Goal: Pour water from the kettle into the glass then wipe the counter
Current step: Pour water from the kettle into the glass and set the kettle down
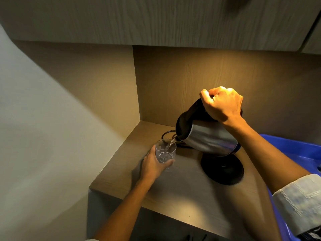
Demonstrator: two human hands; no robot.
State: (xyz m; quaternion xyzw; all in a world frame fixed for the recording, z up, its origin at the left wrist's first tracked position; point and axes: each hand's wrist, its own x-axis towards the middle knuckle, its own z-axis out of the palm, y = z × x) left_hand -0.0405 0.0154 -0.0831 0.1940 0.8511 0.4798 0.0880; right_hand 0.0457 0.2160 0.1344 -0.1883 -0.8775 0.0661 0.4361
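We see a wood-grain overhead cabinet across the top of the view and, beneath it, the wooden counter set into a corner niche. At the right edge sits a blue plastic tub, just beside the counter. On the counter our right hand is closed tight around the black handle at the top of the steel kettle, fingers fully curled over it. The kettle is lifted off its round black base, which lies flat on the counter just below and slightly right of it, and it is tilted to the left with the spout down. A thin stream of water runs from the spout into the clear glass, which stands on the counter left of the base. Our left hand wraps the lower part of the glass, fingers closed around it, thumb along the near side
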